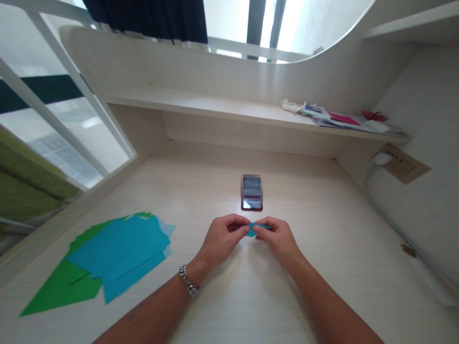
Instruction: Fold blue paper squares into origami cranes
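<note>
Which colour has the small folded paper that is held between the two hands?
The folded paper is bright blue; it shows in the head view.

We count one phone. On our side of the phone we have one left hand, one right hand, one small blue paper and one bracelet. Left of the phone we see one heap of paper in two colours, blue and green, its overlapping sheets too hidden for us to number. Right of the phone we find one wall socket, one plug and one cable. Beyond the phone we spot two shelves.
</note>
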`<state>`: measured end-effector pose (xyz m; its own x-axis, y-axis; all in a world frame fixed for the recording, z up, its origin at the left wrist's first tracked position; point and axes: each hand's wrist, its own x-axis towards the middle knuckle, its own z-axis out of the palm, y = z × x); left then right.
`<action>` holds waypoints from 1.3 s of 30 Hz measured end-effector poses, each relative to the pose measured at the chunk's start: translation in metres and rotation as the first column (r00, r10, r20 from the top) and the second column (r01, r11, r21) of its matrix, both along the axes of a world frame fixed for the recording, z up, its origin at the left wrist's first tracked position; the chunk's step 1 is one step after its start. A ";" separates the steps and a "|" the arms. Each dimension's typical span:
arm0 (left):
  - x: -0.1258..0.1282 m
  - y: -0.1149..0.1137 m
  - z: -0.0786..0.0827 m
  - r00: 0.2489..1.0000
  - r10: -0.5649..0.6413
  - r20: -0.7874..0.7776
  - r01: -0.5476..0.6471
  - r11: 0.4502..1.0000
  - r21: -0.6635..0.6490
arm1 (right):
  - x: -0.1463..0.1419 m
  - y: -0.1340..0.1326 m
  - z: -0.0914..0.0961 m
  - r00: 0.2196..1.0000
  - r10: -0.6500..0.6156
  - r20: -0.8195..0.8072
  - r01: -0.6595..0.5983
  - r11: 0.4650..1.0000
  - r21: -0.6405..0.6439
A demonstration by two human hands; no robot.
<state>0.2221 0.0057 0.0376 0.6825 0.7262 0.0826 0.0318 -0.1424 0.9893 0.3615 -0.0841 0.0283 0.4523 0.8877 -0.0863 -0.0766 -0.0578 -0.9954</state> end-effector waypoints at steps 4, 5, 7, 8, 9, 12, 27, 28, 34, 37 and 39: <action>-0.001 0.001 0.003 1.000 -0.023 -0.021 0.023 0.999 0.026 | 0.004 -0.002 0.002 0.988 0.014 0.151 -0.015 1.000 0.006; -0.001 0.001 0.003 0.999 -0.029 -0.025 0.030 0.999 0.028 | 0.005 -0.002 0.002 0.988 0.031 0.154 -0.031 1.000 0.003; -0.002 0.001 0.005 0.999 -0.044 -0.029 0.045 0.999 0.015 | 0.004 -0.003 0.004 0.987 0.071 0.147 -0.071 0.997 -0.004; -0.002 0.001 0.005 0.998 -0.055 -0.029 0.055 0.998 0.003 | 0.004 -0.003 0.004 0.986 0.081 0.143 -0.082 0.997 -0.001; -0.002 0.001 0.005 0.997 -0.065 -0.029 0.064 0.998 -0.010 | 0.004 -0.004 0.004 0.987 0.082 0.136 -0.084 0.996 0.006; -0.002 0.001 0.007 0.997 -0.070 -0.035 0.068 0.997 -0.038 | 0.003 -0.004 0.005 0.995 0.067 0.076 -0.069 0.997 0.021; -0.006 -0.001 0.006 0.998 -0.056 -0.022 0.058 0.989 0.133 | 0.002 -0.007 0.011 0.981 0.121 -0.149 -0.120 0.993 0.015; -0.006 -0.001 0.006 0.998 -0.056 -0.025 0.059 0.989 0.137 | 0.003 -0.007 0.009 0.982 0.131 -0.136 -0.130 0.991 0.018; -0.005 -0.002 0.003 0.998 -0.065 0.009 0.064 0.998 0.026 | 0.006 -0.007 0.006 0.993 0.115 0.013 -0.116 0.993 0.034; -0.005 0.000 0.002 0.998 -0.064 0.029 0.064 0.998 0.009 | 0.007 -0.007 0.007 0.991 0.087 0.100 -0.091 0.995 0.038; -0.005 0.001 0.003 0.998 -0.052 0.036 0.052 0.999 0.007 | 0.006 -0.007 0.008 0.989 0.074 0.128 -0.080 0.996 0.044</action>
<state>0.2170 0.0066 0.0405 0.7161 0.6889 0.1121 -0.0119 -0.1486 0.9888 0.3678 -0.0914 0.0364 0.3869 0.9221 0.0112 0.0525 -0.0099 -0.9986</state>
